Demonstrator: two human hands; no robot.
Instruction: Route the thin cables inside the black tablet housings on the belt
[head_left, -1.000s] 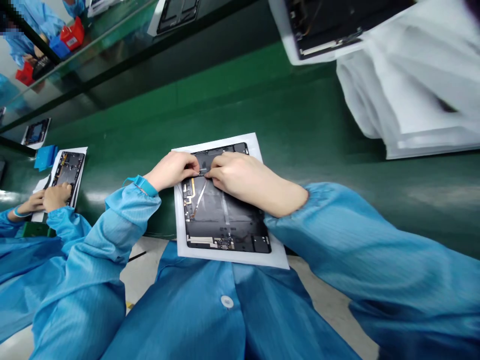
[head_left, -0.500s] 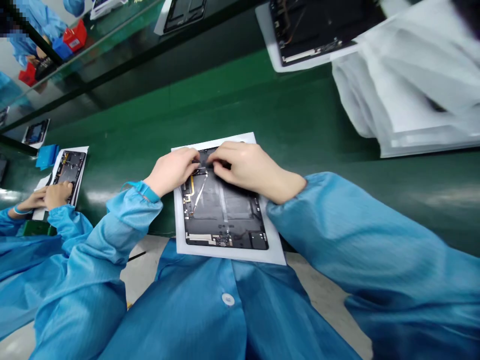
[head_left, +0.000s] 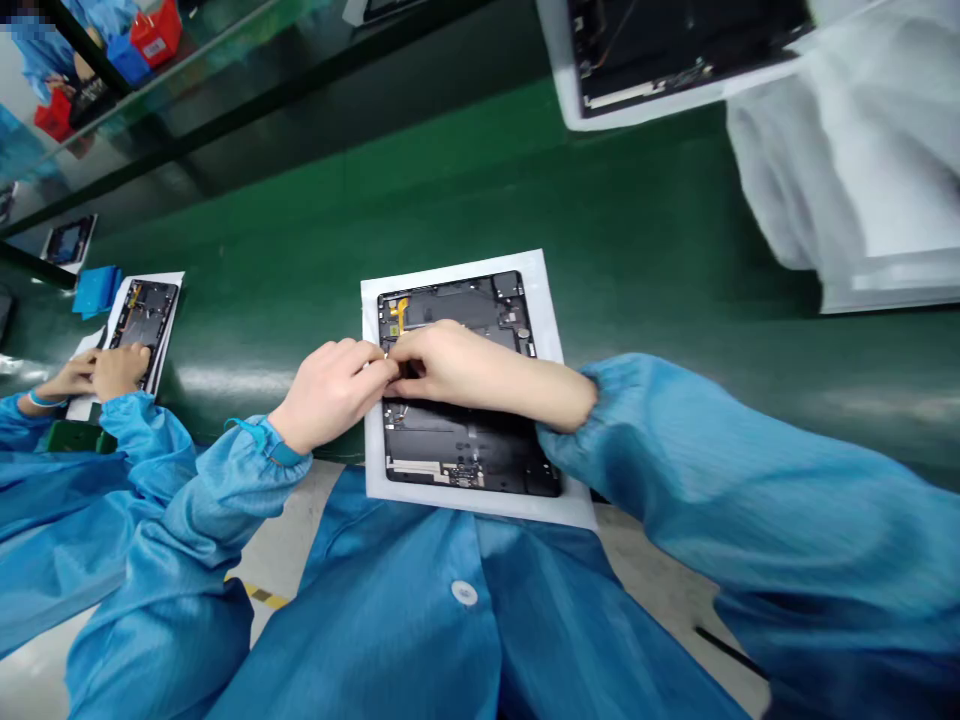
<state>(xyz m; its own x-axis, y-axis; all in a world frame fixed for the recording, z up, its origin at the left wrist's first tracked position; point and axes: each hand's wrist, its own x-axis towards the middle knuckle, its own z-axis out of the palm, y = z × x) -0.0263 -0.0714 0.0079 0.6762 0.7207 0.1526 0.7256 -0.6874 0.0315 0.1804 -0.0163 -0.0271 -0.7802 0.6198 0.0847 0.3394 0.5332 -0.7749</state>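
Note:
An opened black tablet housing [head_left: 510, 455] lies on a white sheet [head_left: 374, 440] at the table's front edge. Its inside faces up, with an orange flex cable [head_left: 403, 312] near the top left. At the housing's left edge my left hand [head_left: 330, 392] is closed, thumb and fingers pinched together. My right hand [head_left: 442, 362] reaches across the middle of the housing, its fingertips pinched against those of my left. Whatever lies between the fingertips is too small and hidden to name.
Another opened tablet [head_left: 675, 50] lies on white sheeting at the upper right, beside stacked white bags [head_left: 862, 170]. To the left, a co-worker's hands [head_left: 97, 375] work on a similar tablet [head_left: 146, 310]. A shelf edge [head_left: 247, 125] crosses above the green table [head_left: 285, 270].
Both hands have moved from the housing's upper part down to its left edge and come together. The housing's top, previously covered, now shows. The view has shifted slightly.

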